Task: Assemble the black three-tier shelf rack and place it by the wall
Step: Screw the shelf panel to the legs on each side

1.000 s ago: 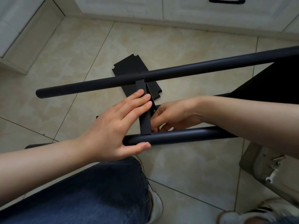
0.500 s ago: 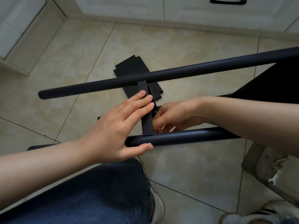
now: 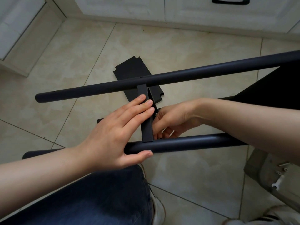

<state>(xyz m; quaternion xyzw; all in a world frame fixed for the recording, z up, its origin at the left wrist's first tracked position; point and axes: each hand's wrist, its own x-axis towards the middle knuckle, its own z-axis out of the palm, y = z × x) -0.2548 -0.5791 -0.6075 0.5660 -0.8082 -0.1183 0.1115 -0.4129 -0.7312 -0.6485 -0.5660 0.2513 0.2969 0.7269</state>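
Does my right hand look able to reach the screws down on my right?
Probably yes: the right hand is curled at the crossbar, but the screws lie uncovered in the bag near that forearm, with nothing across them.

Flat left grip [image 3: 113, 132], curled right grip [image 3: 172, 120].
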